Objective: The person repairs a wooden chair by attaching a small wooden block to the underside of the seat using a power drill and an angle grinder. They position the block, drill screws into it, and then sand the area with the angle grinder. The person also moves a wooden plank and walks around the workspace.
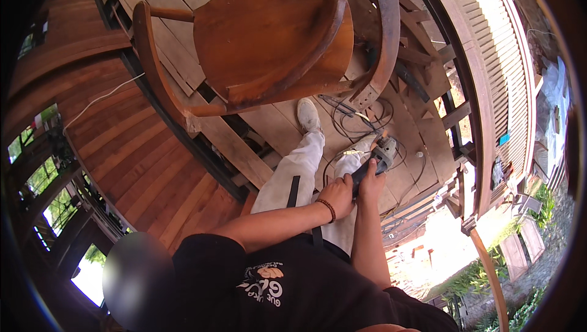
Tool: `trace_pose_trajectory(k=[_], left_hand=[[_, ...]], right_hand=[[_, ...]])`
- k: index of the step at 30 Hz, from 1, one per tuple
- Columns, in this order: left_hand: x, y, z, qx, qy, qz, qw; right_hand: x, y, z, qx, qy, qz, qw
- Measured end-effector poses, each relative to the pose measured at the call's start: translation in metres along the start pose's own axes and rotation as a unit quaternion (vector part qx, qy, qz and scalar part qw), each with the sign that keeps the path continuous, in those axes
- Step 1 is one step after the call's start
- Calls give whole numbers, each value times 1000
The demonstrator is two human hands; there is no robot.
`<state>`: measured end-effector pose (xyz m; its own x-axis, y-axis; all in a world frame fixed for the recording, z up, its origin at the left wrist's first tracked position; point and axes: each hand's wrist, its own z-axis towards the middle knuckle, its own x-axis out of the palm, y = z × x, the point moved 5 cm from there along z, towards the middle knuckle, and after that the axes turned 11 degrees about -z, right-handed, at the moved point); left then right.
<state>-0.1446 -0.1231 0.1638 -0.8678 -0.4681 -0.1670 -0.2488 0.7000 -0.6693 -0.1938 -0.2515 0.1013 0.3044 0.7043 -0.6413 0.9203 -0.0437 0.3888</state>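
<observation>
An angle grinder (383, 153) with a grey metal head and dark body is held low over the deck, near my lower legs. My left hand (337, 194), with a beaded bracelet at the wrist, is closed round the rear of its body. Farther forward along the grip, my right hand (370, 184) is wrapped round the tool as well. The grinder's head points away from me, and its disc is hard to make out. Beyond my feet stands or lies a brown wooden chair (275, 35) with curved arms; the grinder is apart from it.
Dark cables (391, 112) lie coiled on the plank floor (278, 125) beside the grinder. At the left is a reddish slatted wooden surface (131, 154) with a thin white cord (101, 97) across it. A curved slatted railing (489, 57) bounds the right side.
</observation>
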Motion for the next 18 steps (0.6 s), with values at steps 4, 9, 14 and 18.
trace_pose_trajectory(k=[4, 9, 14, 18], left_hand=[[-1, -1, 2, 22, -12, 22, 999], [7, 7, 15, 6, -19, 19, 1000], [-11, -4, -7, 11, 40, -107, 993], [-30, -17, -37, 10, 100, -220, 970]], right_hand=[[-2, 12, -6, -1, -43, 21, 999], [-2, 29, 0, 24, 2, 29, 999], [-15, 43, -22, 10, 156, 281, 947], [-32, 94, -70, 2, 262, 357, 897]])
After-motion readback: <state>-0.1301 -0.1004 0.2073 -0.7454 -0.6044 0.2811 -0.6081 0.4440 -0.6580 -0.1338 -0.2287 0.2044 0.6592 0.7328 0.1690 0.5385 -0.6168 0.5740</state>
